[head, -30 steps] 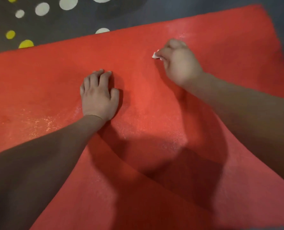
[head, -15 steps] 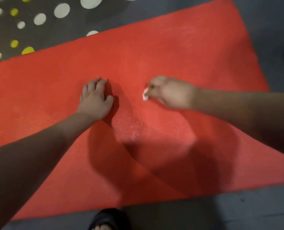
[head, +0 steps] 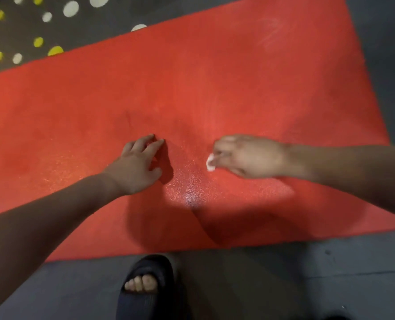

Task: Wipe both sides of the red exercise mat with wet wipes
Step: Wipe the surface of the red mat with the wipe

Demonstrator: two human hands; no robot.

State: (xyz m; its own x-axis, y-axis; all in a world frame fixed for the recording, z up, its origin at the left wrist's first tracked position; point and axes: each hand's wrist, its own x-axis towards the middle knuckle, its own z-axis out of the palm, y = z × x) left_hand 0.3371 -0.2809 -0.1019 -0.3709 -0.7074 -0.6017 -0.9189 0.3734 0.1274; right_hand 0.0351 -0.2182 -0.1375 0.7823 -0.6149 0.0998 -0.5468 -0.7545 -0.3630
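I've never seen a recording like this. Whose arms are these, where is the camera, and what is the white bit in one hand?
No machine here: a person wears one camera on the head, looking down, so you see their own arms. A red exercise mat lies spread on a grey floor, its far edge over a dark dotted rug. The left hand rests on the mat, fingers fairly straight. The right hand pinches a small white wet wipe down at the mat. Below is the person's foot in a black sandal.
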